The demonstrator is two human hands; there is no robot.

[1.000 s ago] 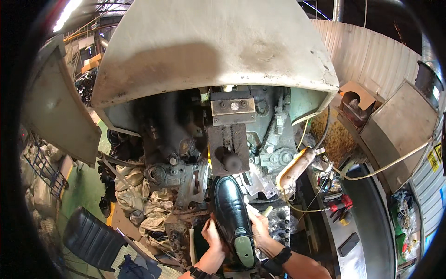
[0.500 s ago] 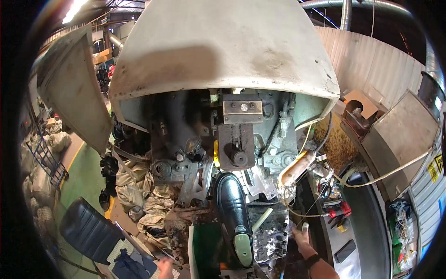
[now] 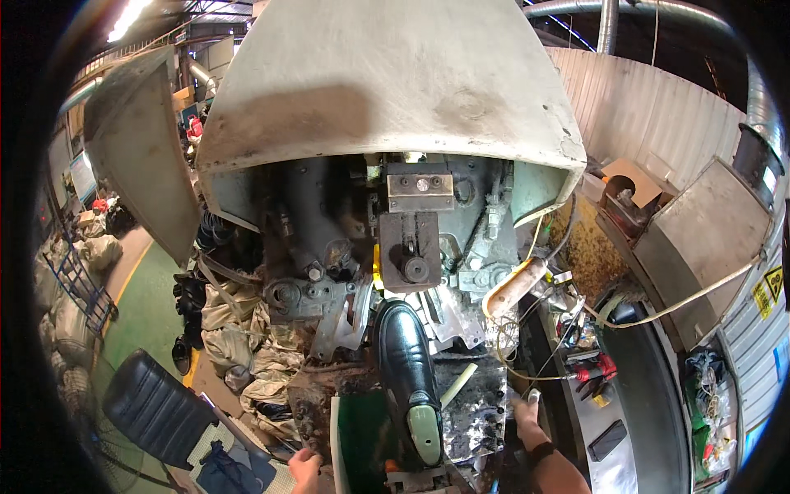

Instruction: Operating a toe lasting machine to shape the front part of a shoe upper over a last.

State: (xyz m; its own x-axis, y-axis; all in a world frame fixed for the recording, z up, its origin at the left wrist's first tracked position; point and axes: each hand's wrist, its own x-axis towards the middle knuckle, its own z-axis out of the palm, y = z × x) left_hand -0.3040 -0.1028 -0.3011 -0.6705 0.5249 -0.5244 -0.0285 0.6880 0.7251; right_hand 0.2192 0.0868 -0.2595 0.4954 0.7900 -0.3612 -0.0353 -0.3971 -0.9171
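Observation:
A glossy black shoe (image 3: pixel 405 350) is held toe-away in the machine, just below its dark metal block (image 3: pixel 409 251). A pale green form piece (image 3: pixel 425 435) shows at its heel opening. To the right of the shoe, a pale stick (image 3: pixel 458 384) lies on the worn metal plate (image 3: pixel 477 420). My left hand (image 3: pixel 305 469) is closed at the lower edge, left of the shoe, beside a thin rod; what it grips is unclear. Along the plate's right side, my right hand (image 3: pixel 527 421) is curled next to a small pale end piece; its grip is partly hidden.
A large pale machine hood (image 3: pixel 395 90) overhangs the work. A wooden-handled tool (image 3: pixel 517 288) hangs on a cord at right, above a bench with a red tool (image 3: pixel 597 368) and a dark phone-like slab (image 3: pixel 607 440). A black padded seat (image 3: pixel 160 407) stands at lower left, near cloth bundles (image 3: pixel 226 346).
The view has shifted slightly, so the scene sits a little further left. My left hand has come further into view, up and rightward. My right hand stays by the plate; the shoe stays in place.

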